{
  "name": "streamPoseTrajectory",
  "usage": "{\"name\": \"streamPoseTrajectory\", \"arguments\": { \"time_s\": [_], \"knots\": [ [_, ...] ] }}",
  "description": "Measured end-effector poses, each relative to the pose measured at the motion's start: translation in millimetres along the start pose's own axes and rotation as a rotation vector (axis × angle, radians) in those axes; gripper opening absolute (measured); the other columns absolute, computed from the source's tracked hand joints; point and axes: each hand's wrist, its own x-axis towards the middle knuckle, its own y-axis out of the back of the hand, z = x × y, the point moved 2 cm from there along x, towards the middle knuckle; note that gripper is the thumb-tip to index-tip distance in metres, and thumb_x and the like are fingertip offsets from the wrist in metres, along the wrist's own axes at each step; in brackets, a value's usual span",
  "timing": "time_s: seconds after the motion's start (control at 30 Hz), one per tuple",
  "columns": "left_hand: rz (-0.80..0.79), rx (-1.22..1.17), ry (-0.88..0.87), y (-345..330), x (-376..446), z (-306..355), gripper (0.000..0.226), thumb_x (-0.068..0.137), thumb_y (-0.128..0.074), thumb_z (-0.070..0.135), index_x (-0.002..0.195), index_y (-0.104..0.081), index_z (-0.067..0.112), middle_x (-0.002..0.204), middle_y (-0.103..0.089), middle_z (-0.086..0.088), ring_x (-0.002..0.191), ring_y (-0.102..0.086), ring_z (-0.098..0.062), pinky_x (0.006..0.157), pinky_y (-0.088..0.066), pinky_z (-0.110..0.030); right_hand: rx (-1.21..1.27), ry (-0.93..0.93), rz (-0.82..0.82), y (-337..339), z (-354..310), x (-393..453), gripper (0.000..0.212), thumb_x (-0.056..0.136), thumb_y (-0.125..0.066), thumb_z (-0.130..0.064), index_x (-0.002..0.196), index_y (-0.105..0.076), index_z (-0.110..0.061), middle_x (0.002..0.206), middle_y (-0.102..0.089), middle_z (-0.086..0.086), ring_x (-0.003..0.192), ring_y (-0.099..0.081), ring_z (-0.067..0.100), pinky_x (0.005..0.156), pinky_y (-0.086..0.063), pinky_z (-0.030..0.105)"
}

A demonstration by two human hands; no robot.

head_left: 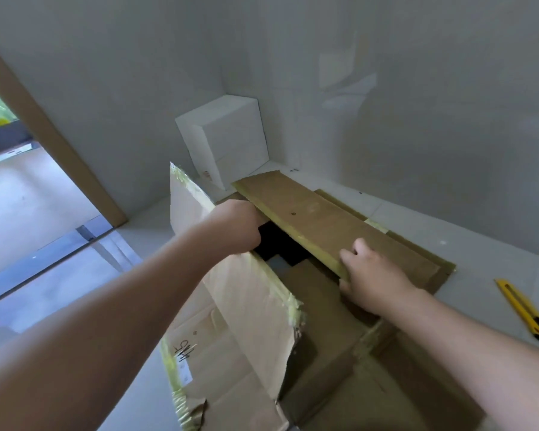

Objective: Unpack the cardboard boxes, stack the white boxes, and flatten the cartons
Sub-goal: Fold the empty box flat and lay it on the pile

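Two white boxes stacked; our left hand and right hand grip carton flaps, flattening unfinished.

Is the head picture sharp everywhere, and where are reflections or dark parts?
Head view: wide-angle bending at the edges; the glossy grey wall mirrors the stacked white boxes; the brown cardboard carton is black inside its opening; the near forearms look soft.

One head-worn wide-angle view looks steeply down and forward, close over the carton at centre, room corner at upper middle of frame.
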Motion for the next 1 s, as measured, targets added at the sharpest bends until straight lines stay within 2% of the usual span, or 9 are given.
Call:
{"name": "streamPoseTrajectory", "arguments": {
  "time_s": [0.07, 0.2, 0.3, 0.37, 0.47, 0.53, 0.67, 0.87, 1.0],
  "knots": [
    [0.035, 0.091, 0.016, 8, 3, -29, 0.022, 0.082, -0.046, 0.004, 0.087, -0.067, 0.007, 0.084, -0.056, -0.005, 0.071, -0.05, -0.02, 0.048, -0.034, -0.02, -0.029, 0.023, 0.004, 8, -5, 7, 0.002, 0.091, -0.05, -0.016, 0.093, -0.049, -0.015, 0.098, -0.037, 0.003, 0.07, -0.047, 0.02, 0.053, -0.031, 0.024],
    [0.026, 0.088, 0.154, 3, 6, -103, 0.02, 0.088, -0.044, 0.006, 0.077, -0.061, 0.006, 0.083, -0.058, -0.009, 0.081, -0.055, -0.023, 0.065, -0.044, -0.027, -0.017, 0.011, 0.023, 21, -17, 22, 0.023, 0.085, -0.039, 0.009, 0.077, -0.051, -0.008, 0.108, -0.044, 0.012, 0.068, -0.049, 0.019, 0.047, -0.028, 0.022],
    [-0.024, 0.092, 0.344, -31, -2, -139, 0.026, 0.093, -0.044, 0.013, 0.11, -0.063, 0.013, 0.11, -0.056, -0.008, 0.103, -0.049, -0.026, 0.086, -0.043, -0.035, -0.015, 0.041, 0.053, 30, -27, 27, 0.03, 0.086, -0.037, 0.008, 0.064, -0.039, -0.013, 0.107, -0.043, 0.014, 0.069, -0.047, 0.023, 0.049, -0.028, 0.022],
    [-0.125, 0.24, 0.404, -57, -10, -140, 0.039, 0.093, -0.038, 0.017, 0.128, -0.051, 0.029, 0.146, -0.031, -0.01, 0.137, -0.021, -0.039, 0.106, -0.025, -0.053, -0.009, 0.038, 0.061, 30, -31, 24, 0.033, 0.087, -0.037, 0.008, 0.063, -0.033, -0.015, 0.095, -0.034, 0.007, 0.065, -0.043, 0.021, 0.047, -0.023, 0.021],
    [-0.208, 0.252, 0.275, -92, -6, -121, 0.059, 0.093, -0.034, 0.017, 0.15, -0.022, 0.023, 0.16, -0.002, -0.011, 0.145, 0.01, -0.036, 0.114, 0.001, -0.06, -0.022, 0.046, 0.054, 20, -31, 21, 0.024, 0.088, -0.037, 0.008, 0.073, -0.04, -0.011, 0.093, -0.031, 0.003, 0.06, -0.04, 0.018, 0.045, -0.021, 0.021],
    [-0.233, 0.06, 0.178, -110, 1, -101, 0.06, 0.095, -0.036, 0.021, 0.151, -0.015, 0.017, 0.158, -0.012, -0.012, 0.147, -0.003, -0.029, 0.116, -0.004, -0.052, -0.041, 0.069, 0.051, 16, -31, 20, 0.02, 0.088, -0.038, 0.008, 0.081, -0.044, -0.011, 0.092, -0.034, 0.003, 0.062, -0.043, 0.02, 0.044, -0.021, 0.02],
    [-0.225, -0.203, 0.127, -125, 13, -64, 0.05, 0.1, -0.031, 0.042, 0.139, -0.029, 0.011, 0.138, -0.043, -0.01, 0.13, -0.039, -0.03, 0.107, -0.028, -0.041, -0.04, 0.095, 0.082, 27, -29, 20, 0.021, 0.087, -0.037, 0.007, 0.076, -0.042, -0.01, 0.088, -0.039, 0.005, 0.068, -0.048, 0.024, 0.048, -0.027, 0.022],
    [-0.175, -0.273, 0.071, -117, 25, -41, 0.063, 0.099, -0.03, 0.051, 0.147, -0.023, 0.011, 0.15, -0.033, -0.008, 0.138, -0.03, -0.028, 0.111, -0.023, -0.036, 0.114, 0.038, 0.266, 76, 8, 23, 0.035, 0.08, -0.043, 0.001, 0.109, -0.059, -0.01, 0.092, -0.051, 0.004, 0.087, -0.053, 0.032, 0.071, -0.048, 0.034],
    [-0.198, -0.263, 0.049, -126, 33, -31, 0.058, 0.1, -0.025, 0.052, 0.143, -0.029, 0.014, 0.142, -0.045, -0.01, 0.13, -0.041, -0.03, 0.109, -0.027, -0.04, -0.102, -0.122, 0.299, 96, 51, 15, 0.033, 0.084, -0.043, 0.0, 0.108, -0.061, -0.01, 0.111, -0.051, 0.008, 0.088, -0.056, 0.035, 0.071, -0.05, 0.037]
  ]
}}
